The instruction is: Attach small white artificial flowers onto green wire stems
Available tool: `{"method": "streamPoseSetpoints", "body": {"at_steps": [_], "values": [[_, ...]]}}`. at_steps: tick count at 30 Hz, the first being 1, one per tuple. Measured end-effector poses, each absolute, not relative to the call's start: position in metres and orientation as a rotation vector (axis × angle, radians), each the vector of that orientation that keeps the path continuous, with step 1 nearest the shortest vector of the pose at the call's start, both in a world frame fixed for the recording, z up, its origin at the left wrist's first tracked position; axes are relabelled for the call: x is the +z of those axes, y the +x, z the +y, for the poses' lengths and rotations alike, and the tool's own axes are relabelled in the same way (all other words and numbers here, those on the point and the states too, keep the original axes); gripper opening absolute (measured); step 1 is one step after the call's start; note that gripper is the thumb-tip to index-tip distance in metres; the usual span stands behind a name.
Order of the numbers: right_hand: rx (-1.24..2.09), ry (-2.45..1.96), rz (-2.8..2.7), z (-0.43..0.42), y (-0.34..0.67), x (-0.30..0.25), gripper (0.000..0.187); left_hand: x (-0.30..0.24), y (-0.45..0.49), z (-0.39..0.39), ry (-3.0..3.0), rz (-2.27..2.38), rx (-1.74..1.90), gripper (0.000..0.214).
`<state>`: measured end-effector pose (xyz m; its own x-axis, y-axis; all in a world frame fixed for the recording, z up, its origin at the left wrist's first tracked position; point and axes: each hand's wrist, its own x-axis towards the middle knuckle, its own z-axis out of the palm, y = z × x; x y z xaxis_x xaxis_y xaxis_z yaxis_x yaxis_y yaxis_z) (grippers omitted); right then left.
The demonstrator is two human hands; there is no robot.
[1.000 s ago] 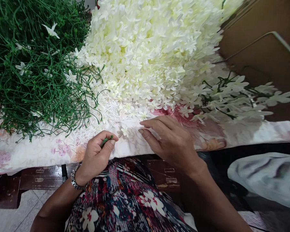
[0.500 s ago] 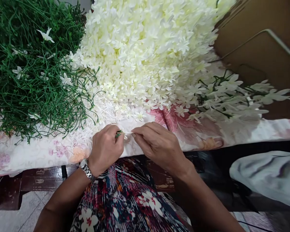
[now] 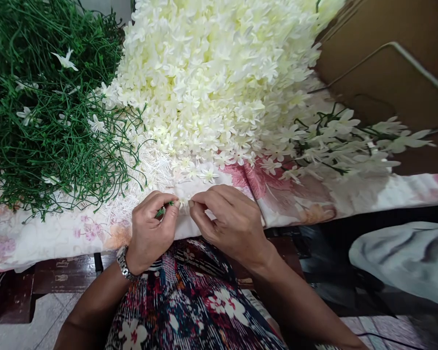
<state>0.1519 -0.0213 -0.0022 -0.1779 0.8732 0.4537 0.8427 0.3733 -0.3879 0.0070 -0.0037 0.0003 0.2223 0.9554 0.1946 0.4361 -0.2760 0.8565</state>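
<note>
Pinched between the thumb and forefinger of my left hand [image 3: 154, 232] is a green plastic flower stem [image 3: 160, 212], mostly hidden by the fingers. My right hand [image 3: 231, 223] is closed in a pinch just to the right, its fingertips on a small thin white stamen [image 3: 183, 203] in the narrow gap between both hands. Beyond the hands lies a big heap of white artificial flower petals [image 3: 211, 82]. A pile of fine white stamens [image 3: 155, 167] spreads to its left, beside a tangled mass of green plastic stems [image 3: 58, 141].
Several assembled white flowers on green stems [image 3: 350, 141] lie at the right, against a brown cardboard box [image 3: 397, 92]. A floral cloth [image 3: 58, 238] covers the table. White fabric [image 3: 401, 257] shows at the lower right.
Both hands have shifted slightly left. My left hand has turned so that its thumb and more of the green stem show, and my right fingertips are nearer the left ones.
</note>
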Motion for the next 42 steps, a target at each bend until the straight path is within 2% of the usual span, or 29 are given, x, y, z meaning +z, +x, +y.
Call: {"method": "streamPoseSetpoints", "body": {"at_steps": [12,18,22,31,34,36,39,40,42], "values": [[0.039,-1.461,-2.027,-0.020,0.147,-0.005,0.016,-0.003,0.003,-0.002,1.854,1.121,1.067,0.013],[0.133,-1.330,-2.046,-0.022,0.150,-0.006,0.011,-0.005,-0.005,-0.005,1.839,0.998,1.045,0.015],[0.190,-1.276,-2.096,-0.023,0.153,-0.004,0.012,-0.005,-0.008,-0.008,1.785,1.091,0.983,0.017],[0.203,-1.213,-2.029,-0.022,0.147,-0.007,0.009,-0.005,-0.004,-0.003,1.631,1.100,0.946,0.007],[0.344,-1.189,-2.000,-0.021,0.150,-0.004,0.009,-0.003,-0.006,-0.001,1.547,1.067,0.983,0.006],[0.490,-1.187,-1.962,-0.020,0.154,0.000,0.021,-0.003,-0.006,0.000,1.476,1.040,1.038,0.005],[0.633,-1.158,-1.951,-0.017,0.156,0.004,0.055,-0.002,-0.003,0.001,1.437,1.000,1.110,0.007],[0.645,-1.135,-1.963,-0.017,0.155,0.005,0.055,-0.002,-0.002,0.001,1.436,0.993,1.122,0.008],[0.624,-1.111,-1.963,-0.015,0.151,0.004,0.038,-0.003,-0.001,0.000,1.417,0.981,1.129,0.008]]}}
